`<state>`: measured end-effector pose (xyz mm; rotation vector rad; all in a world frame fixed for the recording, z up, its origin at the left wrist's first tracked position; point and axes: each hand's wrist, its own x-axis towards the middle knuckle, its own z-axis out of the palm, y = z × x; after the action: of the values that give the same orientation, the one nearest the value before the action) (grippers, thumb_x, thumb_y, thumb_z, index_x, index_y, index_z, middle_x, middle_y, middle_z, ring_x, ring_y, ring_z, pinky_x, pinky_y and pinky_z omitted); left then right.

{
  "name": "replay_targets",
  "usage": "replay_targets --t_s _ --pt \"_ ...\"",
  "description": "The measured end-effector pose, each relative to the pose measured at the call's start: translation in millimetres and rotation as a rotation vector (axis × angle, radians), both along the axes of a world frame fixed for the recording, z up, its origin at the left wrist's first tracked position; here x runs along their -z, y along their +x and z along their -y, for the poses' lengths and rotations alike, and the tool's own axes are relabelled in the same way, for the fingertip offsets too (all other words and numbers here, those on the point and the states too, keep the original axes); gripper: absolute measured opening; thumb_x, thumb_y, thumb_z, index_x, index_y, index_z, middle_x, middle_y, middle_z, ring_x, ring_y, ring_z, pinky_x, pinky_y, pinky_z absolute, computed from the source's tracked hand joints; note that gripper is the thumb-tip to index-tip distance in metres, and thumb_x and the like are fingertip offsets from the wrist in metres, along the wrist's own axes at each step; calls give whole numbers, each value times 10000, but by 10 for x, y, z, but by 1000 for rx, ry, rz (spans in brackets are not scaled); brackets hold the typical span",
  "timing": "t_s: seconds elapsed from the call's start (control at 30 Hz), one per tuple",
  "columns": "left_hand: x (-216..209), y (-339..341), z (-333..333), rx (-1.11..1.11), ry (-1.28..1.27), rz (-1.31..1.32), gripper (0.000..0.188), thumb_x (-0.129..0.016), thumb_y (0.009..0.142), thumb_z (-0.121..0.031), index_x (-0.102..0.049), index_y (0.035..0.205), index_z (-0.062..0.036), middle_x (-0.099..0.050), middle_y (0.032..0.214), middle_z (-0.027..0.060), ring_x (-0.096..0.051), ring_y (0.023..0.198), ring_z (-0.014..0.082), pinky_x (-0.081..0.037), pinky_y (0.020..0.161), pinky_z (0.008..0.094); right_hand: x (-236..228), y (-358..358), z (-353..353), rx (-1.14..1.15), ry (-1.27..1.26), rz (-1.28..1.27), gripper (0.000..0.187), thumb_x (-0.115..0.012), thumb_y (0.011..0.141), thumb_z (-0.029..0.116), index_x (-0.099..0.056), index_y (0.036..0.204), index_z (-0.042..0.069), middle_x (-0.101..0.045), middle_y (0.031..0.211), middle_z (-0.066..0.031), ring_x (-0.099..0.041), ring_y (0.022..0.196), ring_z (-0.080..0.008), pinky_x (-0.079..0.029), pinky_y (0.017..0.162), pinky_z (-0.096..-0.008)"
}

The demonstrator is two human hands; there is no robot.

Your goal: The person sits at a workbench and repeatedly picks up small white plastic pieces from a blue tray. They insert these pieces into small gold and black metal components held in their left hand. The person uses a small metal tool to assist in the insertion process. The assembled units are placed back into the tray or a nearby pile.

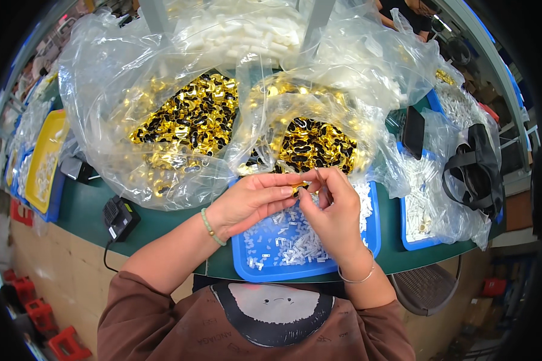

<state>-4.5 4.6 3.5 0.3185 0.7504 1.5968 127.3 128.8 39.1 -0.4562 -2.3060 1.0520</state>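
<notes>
The small gold piece [296, 189] sits above the blue tray [372, 237] of white parts, pinched between the fingertips of the left hand [253, 201] and the right hand [334, 210], with clear bags of gold-and-black pieces [186, 117] just beyond the tray.

Both hands meet at chest height, left hand [253, 201] and right hand [332, 210] pinching fingertips together.

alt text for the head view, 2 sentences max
A person's left hand and right hand pinch a small gold and black piece above a blue tray of small white plastic parts. Behind it on the green table lie clear bags of gold and black pieces.
</notes>
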Motion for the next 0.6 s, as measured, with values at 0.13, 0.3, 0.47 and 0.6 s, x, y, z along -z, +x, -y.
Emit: replay_targets --t_s 0.13,0.3,0.47,0.6 --pt "11 -39 20 16 33 83 369 -560 952 -65 -522 1304 35 -586 1237 93 -601 1067 134 -491 985 274 -8 25 -59 -53 -131 -7 254 -675 759 -32 -635 1003 24 -586 880 -57 -467 563 -82 -388 495 -235" --pt "72 -23 39 -32 -25 17 340 -575 938 -52 -555 1269 19 -634 1132 77 -625 982 124 -516 922 256 10 39 -109 -120 -122 -18 275 -686 772 -24 -653 1043 14 -593 934 -70 -493 585 -84 -417 517 -224" --pt "2 40 36 -83 -69 -332 288 -570 931 -28 -601 1215 9 -672 1024 66 -644 906 107 -527 851 236 -31 32 -87 -170 -64 65 236 -711 780 -23 -684 1011 15 -604 918 -73 -551 628 -117 -465 547 -232" --pt "24 27 34 -80 -87 -418 271 -569 925 -21 -619 1189 17 -673 1039 71 -643 903 93 -529 828 230 -3 29 -80 -218 3 14 239 -728 767 -31 -683 996 19 -608 909 -76 -573 648 -136 -482 556 -244"
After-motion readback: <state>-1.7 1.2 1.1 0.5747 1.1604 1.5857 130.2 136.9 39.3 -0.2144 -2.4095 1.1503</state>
